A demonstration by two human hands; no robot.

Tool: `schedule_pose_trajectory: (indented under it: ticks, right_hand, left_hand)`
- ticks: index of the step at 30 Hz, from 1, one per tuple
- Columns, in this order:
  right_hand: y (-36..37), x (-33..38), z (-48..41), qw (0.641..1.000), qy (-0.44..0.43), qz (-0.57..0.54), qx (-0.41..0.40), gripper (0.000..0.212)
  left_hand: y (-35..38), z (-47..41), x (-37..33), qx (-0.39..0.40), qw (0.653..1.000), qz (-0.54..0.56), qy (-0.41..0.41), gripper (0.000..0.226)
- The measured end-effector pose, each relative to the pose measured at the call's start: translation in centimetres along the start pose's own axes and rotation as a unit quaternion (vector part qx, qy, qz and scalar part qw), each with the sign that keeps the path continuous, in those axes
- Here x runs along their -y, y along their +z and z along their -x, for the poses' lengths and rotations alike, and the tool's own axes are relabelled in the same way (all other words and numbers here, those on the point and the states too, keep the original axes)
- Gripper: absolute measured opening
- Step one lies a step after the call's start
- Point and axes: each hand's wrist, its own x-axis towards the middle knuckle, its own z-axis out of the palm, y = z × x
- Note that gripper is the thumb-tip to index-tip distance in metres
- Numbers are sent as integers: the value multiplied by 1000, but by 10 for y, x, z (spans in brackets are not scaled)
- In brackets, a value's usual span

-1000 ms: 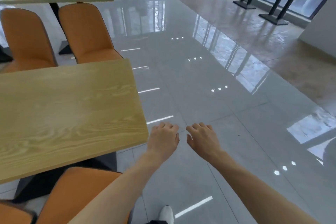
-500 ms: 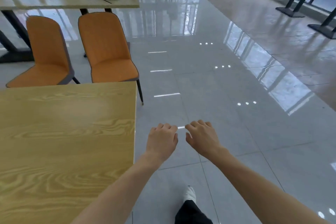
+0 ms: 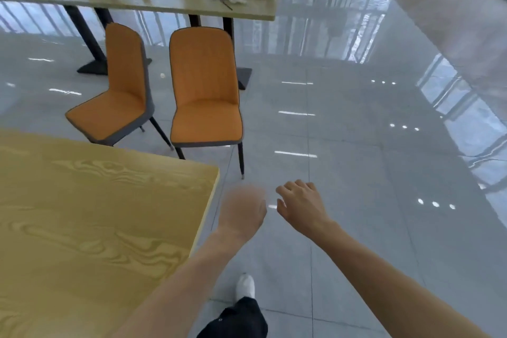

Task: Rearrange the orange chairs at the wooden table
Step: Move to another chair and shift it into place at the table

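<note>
Empty left hand [image 3: 242, 210], blurred so its fingers cannot be told, and loosely spread right hand [image 3: 300, 204] reach toward the centre-frame orange chairs [image 3: 204, 90] beyond the wooden table [image 3: 96, 228].

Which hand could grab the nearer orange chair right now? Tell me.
Probably neither yet. The right hand and left hand hang empty, short of the nearer orange chair; only open floor lies between.

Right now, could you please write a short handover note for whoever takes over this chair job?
Left hand: blurred, holds nothing. Right hand: open, empty, over the grey tiled floor.
Two orange padded chairs stand side by side past the far edge of the near light wooden table: left chair angled, right chair square to it. Neither is tucked under.
Done: nothing visible.
Left: probably step forward, grip the chairs and place them.
</note>
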Motion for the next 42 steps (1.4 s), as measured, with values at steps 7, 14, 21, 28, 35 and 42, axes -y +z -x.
schedule_pose_trajectory:
  ticks: [7, 14, 21, 28, 35, 42]
  right_hand:
    - [14, -43, -146, 999, -44, 11, 1, 19]
    - [3, -85, -306, 998, -65, 25, -2, 17]
    - [5, -112, -444, 994, -101, 27, 13, 18]
    - [23, -148, -594, 986, -161, 31, 28, 18]
    - [22, -187, -750, 968, -249, 20, 19, 15]
    - [25, -182, -874, 940, -340, -21, 32, 17]
  left_hand:
    - [25, -134, 51, -20, 999, -14, -35, 19]
    - [15, -288, 101, -48, 998, 13, -49, 21]
    - [12, -401, 148, -53, 994, -7, -93, 17]
    - [25, -526, 195, -96, 986, 5, -133, 27]
    - [30, -657, 239, -124, 963, 14, -237, 25]
    - [22, -747, 293, -148, 937, 14, -317, 31]
